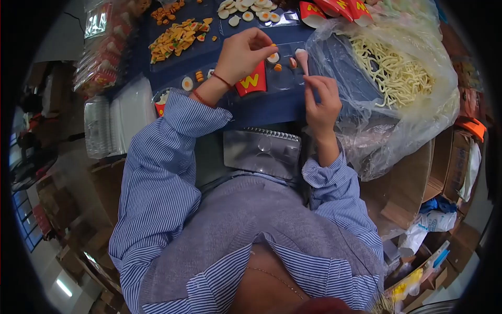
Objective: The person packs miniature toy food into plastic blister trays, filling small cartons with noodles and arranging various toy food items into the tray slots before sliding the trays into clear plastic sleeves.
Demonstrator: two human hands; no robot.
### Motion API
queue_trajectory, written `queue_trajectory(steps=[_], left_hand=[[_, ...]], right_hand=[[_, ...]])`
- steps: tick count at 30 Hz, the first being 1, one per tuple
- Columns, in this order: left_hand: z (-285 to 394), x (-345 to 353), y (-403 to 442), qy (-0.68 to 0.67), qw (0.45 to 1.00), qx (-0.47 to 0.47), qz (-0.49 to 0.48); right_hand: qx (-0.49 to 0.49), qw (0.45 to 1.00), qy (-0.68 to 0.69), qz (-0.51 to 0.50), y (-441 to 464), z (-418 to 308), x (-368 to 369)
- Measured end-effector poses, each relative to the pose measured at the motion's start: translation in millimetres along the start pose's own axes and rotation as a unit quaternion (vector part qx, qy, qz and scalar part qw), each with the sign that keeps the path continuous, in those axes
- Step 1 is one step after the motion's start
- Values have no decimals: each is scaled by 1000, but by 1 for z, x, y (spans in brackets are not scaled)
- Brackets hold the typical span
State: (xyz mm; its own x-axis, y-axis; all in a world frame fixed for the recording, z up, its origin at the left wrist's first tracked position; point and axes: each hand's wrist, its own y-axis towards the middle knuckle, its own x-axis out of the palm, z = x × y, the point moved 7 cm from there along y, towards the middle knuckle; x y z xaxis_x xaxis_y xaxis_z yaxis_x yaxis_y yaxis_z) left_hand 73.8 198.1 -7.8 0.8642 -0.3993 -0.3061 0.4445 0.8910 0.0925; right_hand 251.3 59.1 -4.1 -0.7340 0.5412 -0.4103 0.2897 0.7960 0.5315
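Note:
My left hand (243, 56) is closed in a pinch above a clear plastic tray (280, 81), with a small orange piece (273, 45) at its fingertips. Just under it a miniature fried egg (273, 58) and a small orange burger-like piece (277, 67) lie in the tray, beside a brownish piece (293, 63). Thumb and finger of my right hand (323, 99) pinch the narrow end of a pink miniature ice cream cone (303, 62) with a white top. Partly behind my left wrist is a red fries carton (253, 82) with a yellow letter.
Yellow chip-like pieces (178, 41) and more miniature eggs (248, 10) are piled at the back. A plastic bag (340, 49) with cream noodle-like strands (397, 73) stands on the right. Stacked clear trays (98, 128) are at left; another clear tray (261, 152) is near my lap.

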Motion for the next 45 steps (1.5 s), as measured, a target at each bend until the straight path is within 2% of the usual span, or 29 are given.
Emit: queue_trajectory(steps=[2,3,5,6,8,10,14,16,17,19,21,24,26,28,29,30,31,32,33,34,36,37,40,43,44,45], left_hand=[[-6,-6,-5,-42,999,-30,14],[-7,-5,-7,-42,999,-32,12],[-17,-2,-14,-235,964,-121,21],[-16,-2,-19,-233,965,-121,22],[-23,2,-36,-412,891,-191,25],[-19,-2,-50,-426,878,-212,38],[-26,11,-73,-477,846,-233,60],[-27,29,-80,-514,819,-255,23],[-26,36,-83,-518,815,-259,24],[-20,45,-85,-523,815,-247,32],[-15,46,-86,-526,816,-235,44],[-13,42,-88,-498,838,-217,62],[-8,35,-85,-375,910,-170,54],[-8,30,-76,-343,925,-160,31],[-8,28,-68,-309,939,-152,10],[-6,26,-57,-220,965,-142,-10],[1,19,-40,-102,993,-55,14],[9,16,-24,18,999,33,38],[15,18,-8,115,991,61,17],[7,22,3,115,991,61,17],[7,42,19,343,927,151,-13],[-7,46,25,319,944,79,-38],[-24,46,30,265,962,54,-18],[-29,49,31,268,963,36,7],[-28,48,29,268,963,35,10],[-11,48,21,303,945,114,34]], right_hand=[[-79,990,-74,-85,3,-10,11],[-76,991,-74,-85,7,-11,16],[-141,976,-72,-148,16,-20,46],[-120,968,-84,-203,17,-16,59],[-148,960,-124,-203,18,-16,66],[-180,948,-161,-206,18,-15,70],[-129,978,-57,-154,19,-34,48],[-103,991,71,-43,20,-49,28],[-103,991,68,-44,18,-51,29],[-165,984,70,-19,14,-60,27],[-168,984,60,-17,10,-59,27],[-185,982,34,-20,5,-60,29],[-200,979,13,-21,3,-63,26],[-156,985,49,-51,4,-59,24],[-100,991,80,-35,4,-46,20],[-43,993,112,-19,3,-31,15],[-41,998,44,-13,3,-27,8],[-41,998,44,-13,2,-23,4],[-85,993,-63,-49,-2,-22,8],[-128,974,-170,-84,-8,-20,14],[-136,966,-186,-118,-23,-16,20],[-140,964,-191,-125,-28,-21,21],[-128,966,-170,-144,-39,-21,20],[-125,967,-145,-168,-48,-21,20],[-129,969,-131,-166,-48,-23,18],[-133,971,-116,-162,-47,-24,15]])
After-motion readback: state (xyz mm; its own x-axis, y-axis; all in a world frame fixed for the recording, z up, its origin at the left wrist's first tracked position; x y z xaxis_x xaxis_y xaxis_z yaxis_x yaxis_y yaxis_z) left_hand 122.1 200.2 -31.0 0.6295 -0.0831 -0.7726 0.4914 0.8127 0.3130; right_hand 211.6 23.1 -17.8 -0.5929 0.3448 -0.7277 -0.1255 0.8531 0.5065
